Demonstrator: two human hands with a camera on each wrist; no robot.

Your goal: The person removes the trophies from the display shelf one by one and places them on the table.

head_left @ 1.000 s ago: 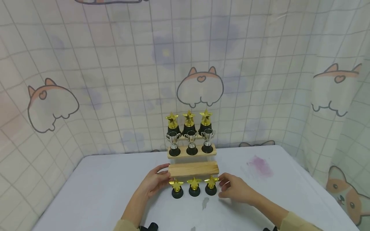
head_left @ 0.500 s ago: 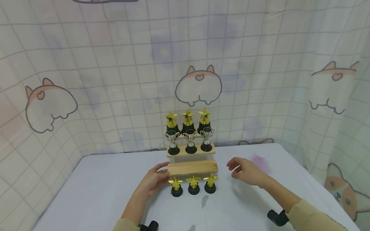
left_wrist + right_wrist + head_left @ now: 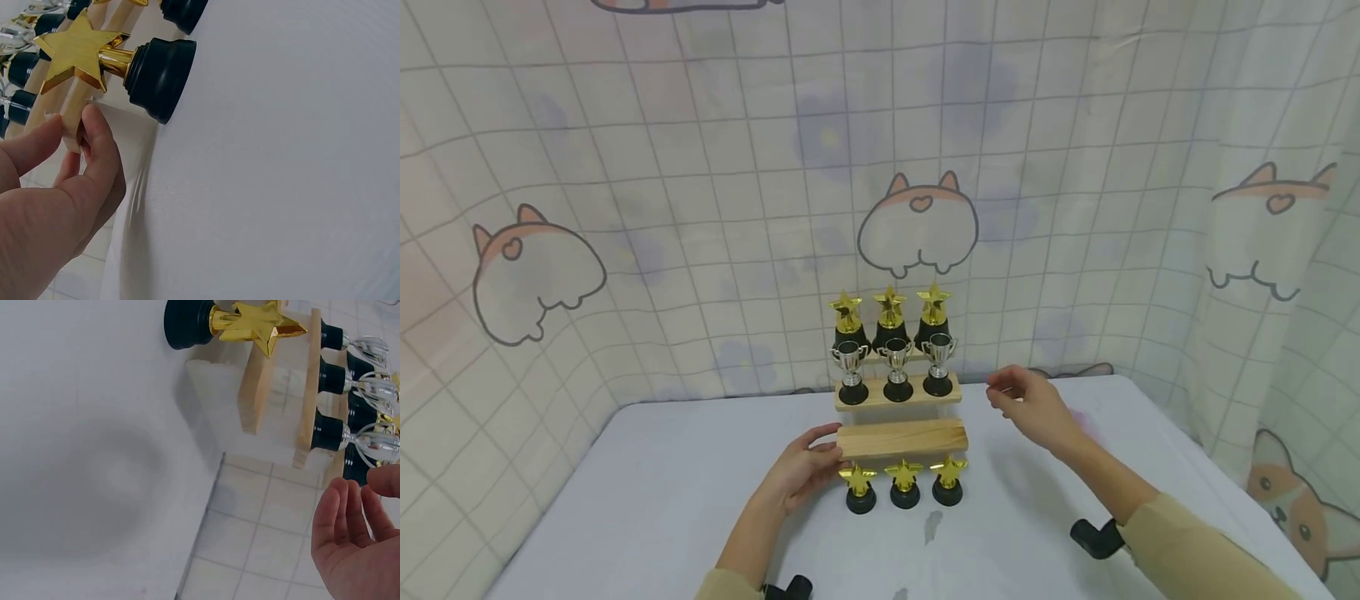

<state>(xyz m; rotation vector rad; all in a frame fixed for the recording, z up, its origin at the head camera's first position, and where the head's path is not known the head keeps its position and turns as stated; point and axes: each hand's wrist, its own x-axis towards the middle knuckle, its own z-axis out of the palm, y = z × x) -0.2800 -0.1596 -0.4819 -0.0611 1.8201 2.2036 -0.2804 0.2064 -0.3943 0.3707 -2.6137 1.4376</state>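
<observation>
A wooden tiered stand carries trophies on its steps. My left hand [image 3: 805,468] pinches the left end of its lowest wooden shelf [image 3: 902,439], thumb and fingers on either side of the board in the left wrist view. Three gold star trophies [image 3: 904,485] with black bases stand on the table in front of that shelf. Above it, the middle shelf [image 3: 898,403] bears three silver cups [image 3: 897,367]. Three more gold star trophies [image 3: 890,321] stand on the top step behind. My right hand [image 3: 1033,408] is raised right of the silver cups, fingers loosely bent, holding nothing.
The stand rests toward the back of a white-covered table [image 3: 685,475]. A grid-patterned curtain [image 3: 700,208] with cartoon animals hangs behind and along both sides. A pink stain [image 3: 1084,423] shows partly behind my right hand, and grey marks [image 3: 932,527] lie in front of the trophies.
My right hand has left the rightmost front star trophy and moved right, then up and back beside the silver cups. My left hand stays at the lowest shelf.
</observation>
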